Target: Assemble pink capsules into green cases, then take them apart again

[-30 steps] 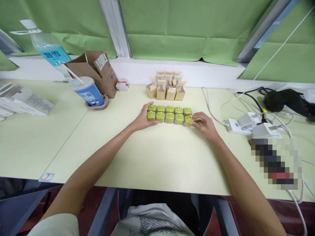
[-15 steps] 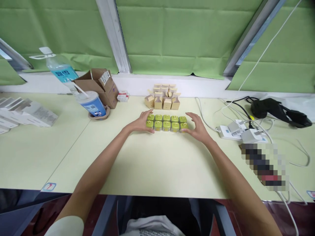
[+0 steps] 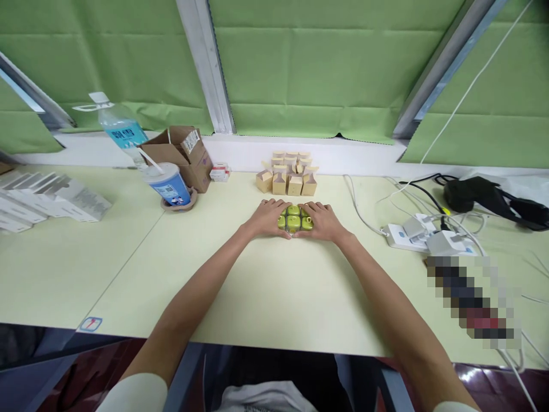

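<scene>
Small clear jars with green lids (image 3: 293, 222) stand on the table in two tight rows, some lids showing a pale loop. My left hand (image 3: 270, 218) closes round the left end of the rows, its fingers over the far side and its thumb along the near side. From the right end, my right hand (image 3: 321, 222) grips them the same way, and the two thumbs come close together in front. Only the middle jars show; both palms hide the outer ones. Behind them stands a cluster of small open cardboard boxes (image 3: 294, 184).
To the left are a blue paper cup (image 3: 171, 189), a water bottle (image 3: 124, 129), an open brown carton (image 3: 189, 157) and several white boxes (image 3: 81, 200). A power strip (image 3: 405, 237) with white adapters, cables and a black strap (image 3: 480, 197) lie to the right.
Both hands have moved inward and wrapped round the green-lidded jars at each end. Before, they were spread at the ends with most jars showing. The view has shifted slightly.
</scene>
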